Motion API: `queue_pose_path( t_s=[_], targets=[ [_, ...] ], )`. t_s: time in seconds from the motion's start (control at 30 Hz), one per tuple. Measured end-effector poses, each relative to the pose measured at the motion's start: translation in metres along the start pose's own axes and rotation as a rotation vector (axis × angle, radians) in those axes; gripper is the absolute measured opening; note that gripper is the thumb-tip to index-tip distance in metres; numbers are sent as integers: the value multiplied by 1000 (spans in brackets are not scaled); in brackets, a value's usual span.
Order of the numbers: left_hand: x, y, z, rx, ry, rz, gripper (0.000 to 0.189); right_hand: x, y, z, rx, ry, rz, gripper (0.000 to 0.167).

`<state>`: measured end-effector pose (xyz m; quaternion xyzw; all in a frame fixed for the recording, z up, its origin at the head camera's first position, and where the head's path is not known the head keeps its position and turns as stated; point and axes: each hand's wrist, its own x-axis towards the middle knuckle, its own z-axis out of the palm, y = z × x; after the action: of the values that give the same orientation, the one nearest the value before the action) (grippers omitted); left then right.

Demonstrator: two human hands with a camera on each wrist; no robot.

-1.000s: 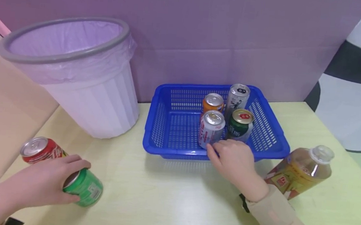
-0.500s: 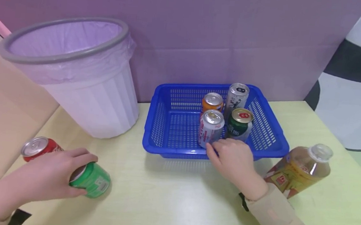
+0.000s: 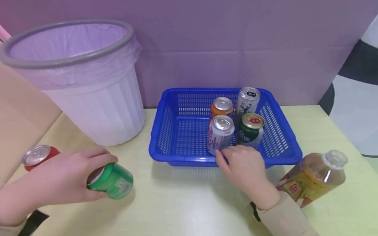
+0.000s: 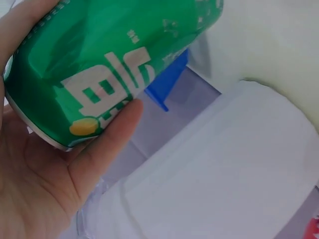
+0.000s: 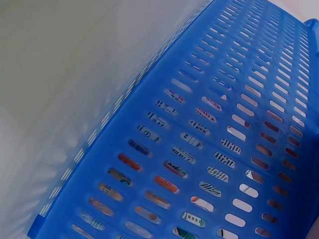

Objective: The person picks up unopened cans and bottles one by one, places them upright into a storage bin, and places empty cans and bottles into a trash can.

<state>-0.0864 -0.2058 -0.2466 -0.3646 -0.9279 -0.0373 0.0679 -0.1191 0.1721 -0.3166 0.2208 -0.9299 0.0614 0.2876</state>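
Note:
A green soda can point(image 3: 117, 182) is gripped in my left hand point(image 3: 62, 178), thumb on one side and fingers on the other. It tilts just above the table; the left wrist view shows its printed side point(image 4: 107, 79) close up. Behind that hand stands a red can point(image 3: 39, 154), partly covered. My right hand point(image 3: 243, 166) holds the front rim of a blue basket point(image 3: 179, 158), fingers curled over it. Inside the basket's right half stand a silver can point(image 3: 220, 137), an orange can point(image 3: 222, 107), a dark green can point(image 3: 250, 132) and a tall white can point(image 3: 247, 102).
A white bin point(image 3: 100, 107) with a grey rim and a plastic liner stands back left. A bottle of brown drink point(image 3: 314, 178) stands at the right, beside my right forearm. A purple wall point(image 3: 195, 40) runs behind the basket.
My left hand has carried the green can to the right and slightly away from me, leaving the red can behind. My right hand stays on the basket rim.

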Motion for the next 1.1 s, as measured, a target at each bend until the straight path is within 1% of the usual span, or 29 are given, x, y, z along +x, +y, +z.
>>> queue_pose_path(
  t_s=[0.2,0.3,0.37,0.5,0.67,0.87,1.1],
  targets=[
    [16,6,-7,-3,199,75,63,0,0,-1,-3,-21,12,43],
    [24,9,-11,-16,280,99,62,-1,0,-1,-5,-27,17,43],
    [29,10,-14,-29,318,111,62,-1,0,-1,-4,-24,16,43],
    [35,12,-18,-59,349,116,64,0,0,0,-2,-8,6,42],
    [38,12,-22,-91,383,126,60,1,0,-1,-6,-2,1,42],
    [44,12,-23,-91,448,130,56,1,0,0,-14,-7,1,42],
    [56,19,-21,-127,457,107,60,0,-1,0,-10,-28,13,43]
  ],
)
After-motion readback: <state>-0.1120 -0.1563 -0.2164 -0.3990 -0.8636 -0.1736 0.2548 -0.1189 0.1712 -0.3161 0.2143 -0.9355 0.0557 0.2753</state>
